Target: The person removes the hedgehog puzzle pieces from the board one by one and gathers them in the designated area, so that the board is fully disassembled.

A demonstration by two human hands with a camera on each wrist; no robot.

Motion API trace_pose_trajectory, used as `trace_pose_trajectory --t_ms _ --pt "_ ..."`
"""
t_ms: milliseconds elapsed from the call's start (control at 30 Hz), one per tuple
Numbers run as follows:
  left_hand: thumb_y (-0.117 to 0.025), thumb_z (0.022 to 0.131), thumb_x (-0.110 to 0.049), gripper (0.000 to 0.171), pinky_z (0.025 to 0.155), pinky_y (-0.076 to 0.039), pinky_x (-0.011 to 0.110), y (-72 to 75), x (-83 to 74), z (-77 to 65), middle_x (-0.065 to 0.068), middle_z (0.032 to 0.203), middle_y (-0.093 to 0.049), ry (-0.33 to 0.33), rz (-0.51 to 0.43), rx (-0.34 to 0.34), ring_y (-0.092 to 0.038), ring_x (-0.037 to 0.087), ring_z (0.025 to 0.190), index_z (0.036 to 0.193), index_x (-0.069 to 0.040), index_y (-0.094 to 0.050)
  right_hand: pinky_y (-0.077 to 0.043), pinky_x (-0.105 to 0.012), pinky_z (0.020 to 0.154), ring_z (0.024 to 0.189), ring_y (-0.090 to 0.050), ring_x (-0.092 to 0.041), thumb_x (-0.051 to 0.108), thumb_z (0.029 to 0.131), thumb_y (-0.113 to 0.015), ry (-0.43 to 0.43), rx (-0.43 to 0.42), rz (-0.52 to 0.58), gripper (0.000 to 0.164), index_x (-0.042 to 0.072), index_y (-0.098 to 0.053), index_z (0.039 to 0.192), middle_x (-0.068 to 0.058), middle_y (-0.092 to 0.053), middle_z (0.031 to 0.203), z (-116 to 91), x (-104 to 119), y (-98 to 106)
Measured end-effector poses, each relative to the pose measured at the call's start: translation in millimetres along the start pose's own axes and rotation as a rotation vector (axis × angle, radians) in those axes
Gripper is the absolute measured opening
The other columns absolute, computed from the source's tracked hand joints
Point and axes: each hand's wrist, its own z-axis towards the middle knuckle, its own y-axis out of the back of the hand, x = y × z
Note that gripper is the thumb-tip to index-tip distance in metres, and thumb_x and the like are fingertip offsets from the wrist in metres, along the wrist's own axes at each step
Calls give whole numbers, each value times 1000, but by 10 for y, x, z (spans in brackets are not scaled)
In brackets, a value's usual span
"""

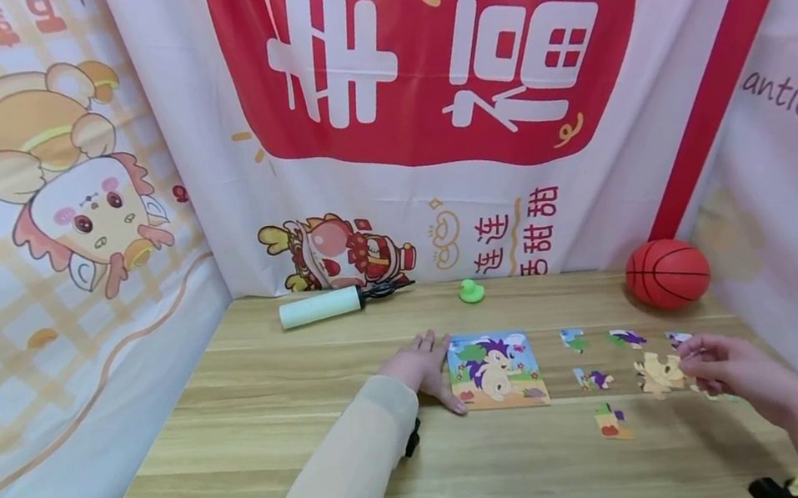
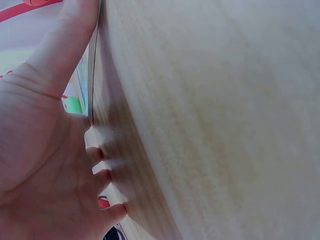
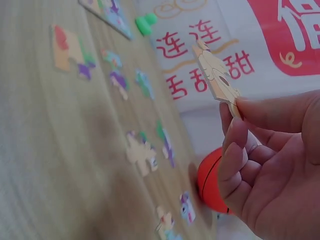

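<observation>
My left hand (image 1: 424, 370) lies at the left edge of a square picture board (image 1: 500, 387) with a purple hedgehog on it, fingers spread and thumb by the lower left corner. In the left wrist view its fingertips touch the tabletop (image 2: 215, 130). My right hand (image 1: 725, 366) is raised over the loose pieces at the right. Between thumb and fingers it pinches a beige puzzle piece (image 3: 216, 75), tilted up clear of the table. Beneath lie a beige centre piece (image 3: 142, 154), a red-and-beige corner piece (image 3: 65, 49) and several others spread in rows.
A red basketball (image 1: 667, 274) sits at the back right, behind the pieces. Along the back are a green toy duck (image 1: 472, 291) and a white hand pump (image 1: 321, 306). Printed cloths (image 1: 439, 210) hang behind and at both sides of the table.
</observation>
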Motion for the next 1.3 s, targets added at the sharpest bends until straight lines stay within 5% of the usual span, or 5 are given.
trace_pose_trajectory --t_ms 133,300,867,1033,1300 --pt "-76 43 -84 146 119 -8 45 -85 71 191 4 165 0 17 20 9 1 26 150 160 -30 -7 -46 -26 57 65 -52 -11 8 101 -55 -26 97 11 13 -4 -53 106 2 -54 77 -93 -193 18" --pt "-74 37 -86 151 119 -6 46 -131 113 290 4 165 3 14 3 13 3 27 149 160 -31 -6 -44 -24 54 60 -46 -6 8 99 -57 -67 189 10 23 -12 -51 108 4 -51 73 -166 -368 -47" --pt "-76 43 -84 146 119 -9 46 -88 68 201 5 165 0 19 33 4 1 27 150 160 -31 -7 -44 -25 49 59 -54 -15 8 93 -65 -116 67 -140 26 -12 -54 105 -6 -55 72 -203 -478 -132" --pt "-75 41 -85 148 119 -9 47 -142 110 312 4 165 2 13 41 2 2 29 150 160 -32 -5 -42 -25 48 58 -53 -15 8 92 -66 -115 49 -172 24 -11 -56 103 -6 -54 71 -204 -497 -123" --pt "-74 43 -85 146 119 -8 44 -97 83 211 5 165 2 15 50 4 2 27 150 160 -30 -5 -43 -25 50 61 -51 -14 8 94 -63 -92 51 -203 24 -12 -55 106 -6 -56 80 -109 -318 -123"
